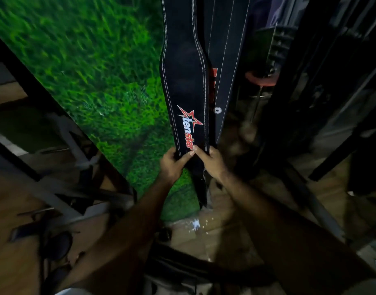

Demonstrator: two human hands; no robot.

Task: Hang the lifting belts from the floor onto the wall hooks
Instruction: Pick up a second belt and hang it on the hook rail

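Note:
A black lifting belt (pixel 184 81) with white stitching and a red star logo hangs down from above the frame, in front of a green grass-print wall (pixel 93 67). My left hand (pixel 172 165) grips its lower part from the left, thumb across the front. My right hand (pixel 210 160) holds the same spot from the right, thumb on the logo. The belt's narrow tail (pixel 198 188) dangles below my hands. A second black belt (pixel 227 60) hangs just behind, to the right. The hooks are out of view above.
Grey metal gym frames (pixel 61 188) stand at the left over a wooden floor (pixel 217 233). Dark rack posts (pixel 323 92) rise at the right. A dark belt-like shape (pixel 182 265) lies on the floor between my forearms.

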